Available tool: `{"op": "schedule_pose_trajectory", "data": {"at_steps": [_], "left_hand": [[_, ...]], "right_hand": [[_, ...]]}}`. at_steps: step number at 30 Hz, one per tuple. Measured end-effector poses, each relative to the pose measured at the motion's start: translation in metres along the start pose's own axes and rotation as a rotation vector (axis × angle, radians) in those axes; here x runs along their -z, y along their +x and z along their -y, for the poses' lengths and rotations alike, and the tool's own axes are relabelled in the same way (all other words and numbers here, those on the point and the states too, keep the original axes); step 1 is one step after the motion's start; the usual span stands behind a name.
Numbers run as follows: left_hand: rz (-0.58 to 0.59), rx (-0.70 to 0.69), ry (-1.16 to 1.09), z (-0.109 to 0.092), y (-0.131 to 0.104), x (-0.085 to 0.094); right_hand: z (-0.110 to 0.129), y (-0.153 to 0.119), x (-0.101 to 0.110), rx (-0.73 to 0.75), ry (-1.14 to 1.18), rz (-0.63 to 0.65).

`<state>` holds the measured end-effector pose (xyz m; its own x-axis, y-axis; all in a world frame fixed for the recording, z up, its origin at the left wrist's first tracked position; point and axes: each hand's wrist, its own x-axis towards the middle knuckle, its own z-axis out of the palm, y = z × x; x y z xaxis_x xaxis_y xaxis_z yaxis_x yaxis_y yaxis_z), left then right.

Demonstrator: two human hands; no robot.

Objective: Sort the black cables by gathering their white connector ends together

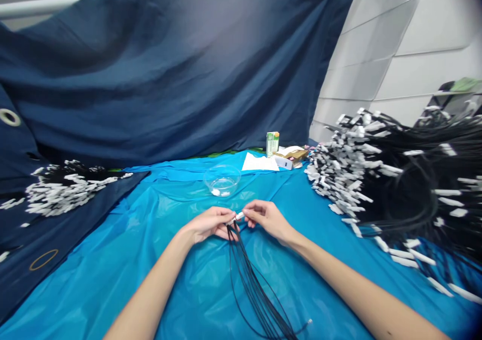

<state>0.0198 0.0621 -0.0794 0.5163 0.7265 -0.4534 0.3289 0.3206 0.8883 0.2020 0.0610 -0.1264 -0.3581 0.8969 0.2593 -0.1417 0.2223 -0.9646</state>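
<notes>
Pinches a white connector (pixel 240 215) at the fingertips of the right hand (pixel 269 220) over a blue sheet (pixel 181 264).
Grasps black cables (pixel 251 269) in the left hand (pixel 211 223) just beside it, trailing them toward 5 o'clock; has a clear bowl (pixel 208 180) near at 11, a green-and-white box (pixel 272 144) farther off at 1, a large heap of white-tipped cables (pixel 391 179) at 3 and a smaller heap (pixel 66 192) at 9.

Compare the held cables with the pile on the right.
Amount: the cables make a slim bundle; the pile is a large, dense mass.
Support: the cables are held near their white-tipped end by the left hand; neither hand touches the pile.
Direction: the cables trail toward the person; many of the pile's strands run off rightward.
Both show black strands with white pieces.
</notes>
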Motion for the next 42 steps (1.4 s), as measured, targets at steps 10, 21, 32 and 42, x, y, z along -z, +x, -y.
{"op": "schedule_pose_trajectory", "data": {"at_steps": [10, 21, 32, 42], "left_hand": [[-0.002, -0.023, -0.011, 0.004, 0.004, -0.002], [0.028, -0.118, -0.153, 0.008, 0.007, 0.001], [0.014, -0.185, -0.239, 0.008, 0.013, -0.012], [0.004, -0.160, -0.342, 0.015, 0.019, -0.018]], "right_hand": [[0.001, -0.001, -0.003, 0.007, -0.021, -0.013], [0.004, -0.009, 0.004, 0.730, -0.741, -0.204], [0.002, -0.010, 0.001, 1.127, -1.180, -0.168], [0.003, -0.010, 0.010, 1.200, -1.335, -0.134]]}}
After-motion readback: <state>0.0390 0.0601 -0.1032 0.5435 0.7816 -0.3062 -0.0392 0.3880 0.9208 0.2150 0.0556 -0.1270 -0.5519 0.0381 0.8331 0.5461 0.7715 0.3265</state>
